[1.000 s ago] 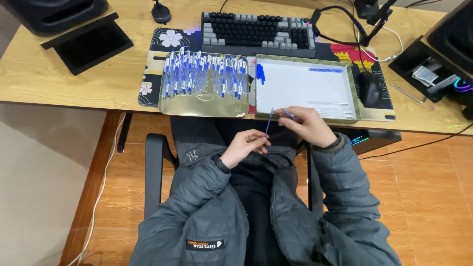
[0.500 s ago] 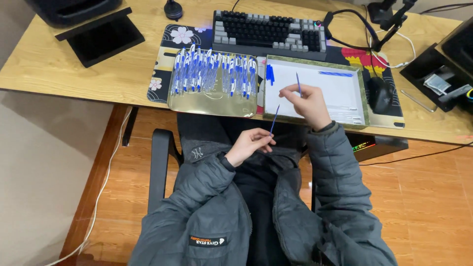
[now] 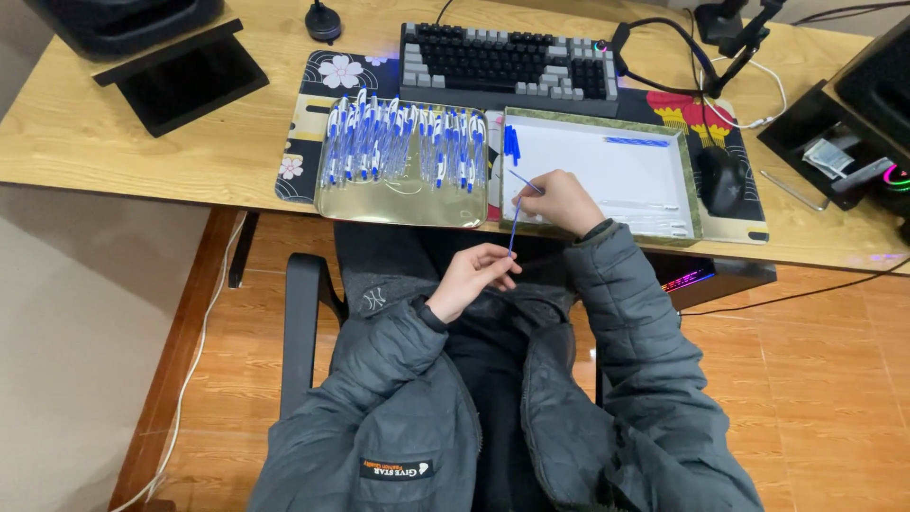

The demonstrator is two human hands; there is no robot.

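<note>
My left hand [image 3: 471, 277] is above my lap and pinches a thin blue pen refill [image 3: 513, 228] that points up toward the desk edge. My right hand [image 3: 561, 201] rests at the near left corner of a white tray [image 3: 607, 171] with a green rim. Its fingers are closed on another thin blue pen piece [image 3: 524, 182]. A few blue parts [image 3: 512, 144] lie in the tray's far left corner. To the left, a gold tray [image 3: 398, 207] holds several blue and white pens [image 3: 398, 142] in a row.
A dark keyboard [image 3: 507, 66] lies behind the trays on a patterned desk mat [image 3: 313, 95]. A black mouse [image 3: 720, 180] sits to the right of the white tray. A black stand [image 3: 180, 76] is at the far left, and cables and black boxes at the far right.
My hands were together on one pen above my lap. They have come apart: my right hand has risen to the white tray with one piece, my left hand keeps the refill.
</note>
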